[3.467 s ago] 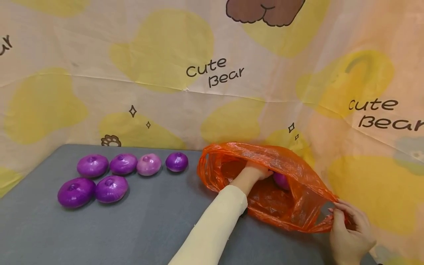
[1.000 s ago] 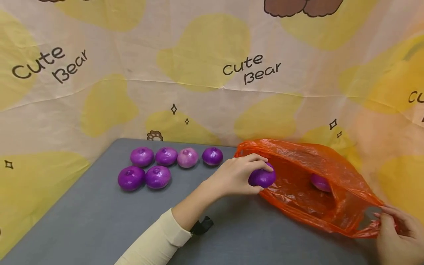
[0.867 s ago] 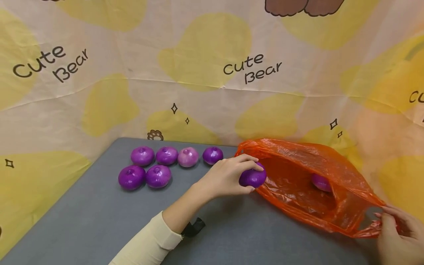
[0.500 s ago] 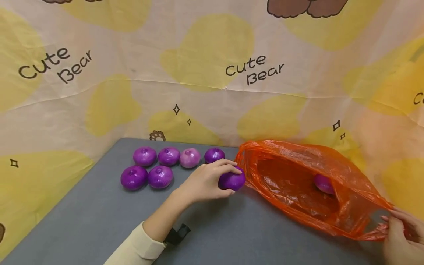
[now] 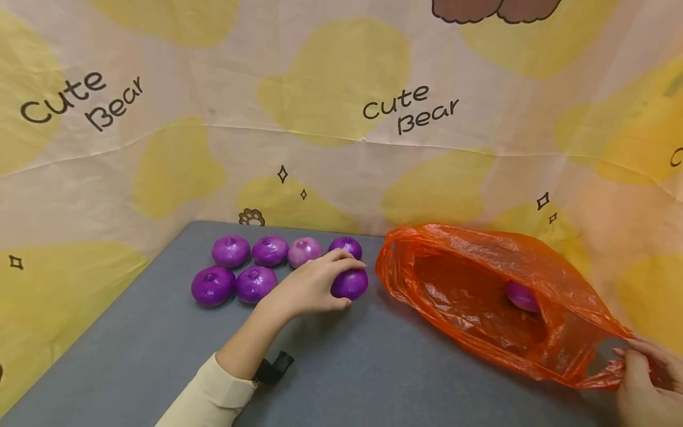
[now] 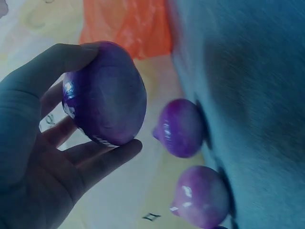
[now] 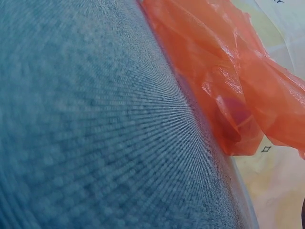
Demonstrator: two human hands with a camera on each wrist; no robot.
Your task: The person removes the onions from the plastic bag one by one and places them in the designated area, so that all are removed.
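Observation:
My left hand (image 5: 301, 287) grips a purple onion (image 5: 350, 284), fingers over its top and thumb below. In the left wrist view the same onion (image 6: 107, 95) sits between thumb and fingers, apart from the table surface. Behind it in the head view, a dark purple onion (image 5: 345, 247) is partly covered by my fingers. At the right, my right hand (image 5: 648, 379) pinches the handle of an orange plastic bag (image 5: 565, 284), whose mouth gapes toward me. Another purple onion (image 5: 523, 296) lies inside the bag, partly hidden by its film.
Onions stand in two rows on the grey table (image 5: 133, 356), left of the bag; a paler one (image 5: 305, 252) is in the back row, and a dark one (image 5: 213, 286) is at front left. A printed cloth (image 5: 331, 89) hangs behind the table. A black strap (image 5: 274, 367) shows under my left wrist.
My left hand has come out of the bag with an onion and carried it left, beside the rows of onions. My right hand keeps its hold on the bag handle. The head view has turned left.

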